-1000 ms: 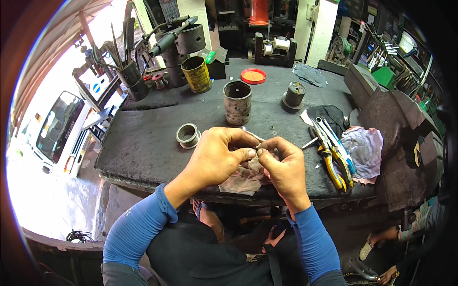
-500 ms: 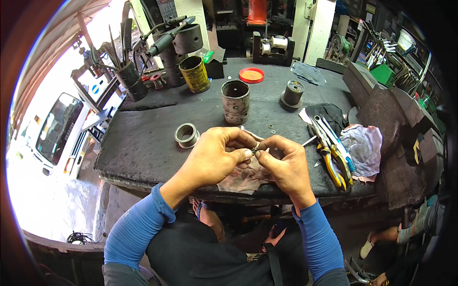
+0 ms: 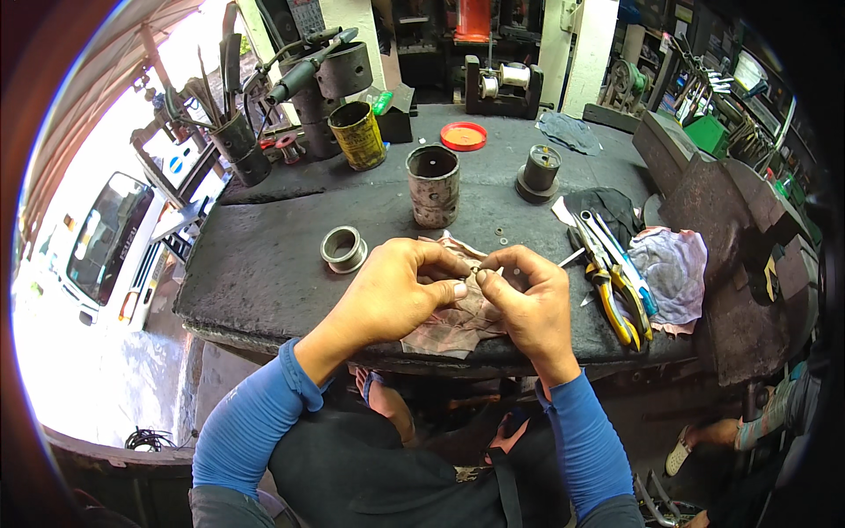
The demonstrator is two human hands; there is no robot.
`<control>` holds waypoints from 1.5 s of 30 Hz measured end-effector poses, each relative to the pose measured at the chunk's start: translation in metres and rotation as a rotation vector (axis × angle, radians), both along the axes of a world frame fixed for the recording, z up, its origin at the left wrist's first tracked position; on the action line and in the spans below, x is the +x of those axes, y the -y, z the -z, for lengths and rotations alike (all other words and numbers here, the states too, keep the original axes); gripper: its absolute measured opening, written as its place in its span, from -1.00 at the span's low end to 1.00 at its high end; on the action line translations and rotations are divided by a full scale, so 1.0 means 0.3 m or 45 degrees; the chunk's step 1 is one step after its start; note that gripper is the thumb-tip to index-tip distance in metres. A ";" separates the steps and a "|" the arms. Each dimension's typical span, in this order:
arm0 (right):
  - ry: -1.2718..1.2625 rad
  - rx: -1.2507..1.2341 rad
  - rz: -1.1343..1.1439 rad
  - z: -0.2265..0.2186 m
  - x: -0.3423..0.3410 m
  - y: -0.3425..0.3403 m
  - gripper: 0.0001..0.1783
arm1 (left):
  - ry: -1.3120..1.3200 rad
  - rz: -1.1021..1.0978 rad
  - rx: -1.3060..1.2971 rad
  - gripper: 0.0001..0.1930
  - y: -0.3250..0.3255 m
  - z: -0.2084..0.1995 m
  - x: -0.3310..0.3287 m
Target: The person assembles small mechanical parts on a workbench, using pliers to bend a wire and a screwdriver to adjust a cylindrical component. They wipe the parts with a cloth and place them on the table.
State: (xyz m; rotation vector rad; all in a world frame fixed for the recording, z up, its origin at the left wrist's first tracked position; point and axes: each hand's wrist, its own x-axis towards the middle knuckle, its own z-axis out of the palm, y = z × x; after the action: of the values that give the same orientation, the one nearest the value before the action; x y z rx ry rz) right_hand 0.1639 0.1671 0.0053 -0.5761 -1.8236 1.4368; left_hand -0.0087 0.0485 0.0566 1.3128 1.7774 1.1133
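Note:
Over the near edge of the black bench, both my hands meet above a crumpled brownish cloth (image 3: 453, 326). My right hand (image 3: 532, 304) pinches a small metal piece (image 3: 476, 270) between thumb and forefinger; its exact kind is too small to make out. My left hand (image 3: 396, 289) is beside it, forefinger tip close to the piece and thumb apart from it, fingers loosely bent. Left of my hands lies a flanged metal ring (image 3: 344, 250). Beyond them stands a worn metal cylinder (image 3: 434, 189). Several tiny washers (image 3: 502, 236) lie just past my right hand.
To the right are yellow-and-black pliers (image 3: 614, 299), wrenches (image 3: 603, 233) and a pale rag (image 3: 669, 273). Farther back stand a yellow can (image 3: 358, 136), a red lid (image 3: 464, 136) and a stepped metal part (image 3: 538, 174). Another person's leg (image 3: 713, 434) shows at lower right.
My left thumb and forefinger have parted from the small piece, which stays in my right fingertips. My right hand has shifted only slightly.

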 end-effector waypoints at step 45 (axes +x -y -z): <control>0.853 0.962 0.154 -0.061 -0.104 -0.334 -0.77 | -0.924 0.265 -0.015 -0.84 0.115 0.059 0.090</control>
State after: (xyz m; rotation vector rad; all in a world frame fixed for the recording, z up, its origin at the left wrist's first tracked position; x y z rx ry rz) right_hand 0.1328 0.2672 0.0237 -0.7912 -2.5812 0.3862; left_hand 0.0183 0.0139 0.0390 2.0095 2.0526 0.5295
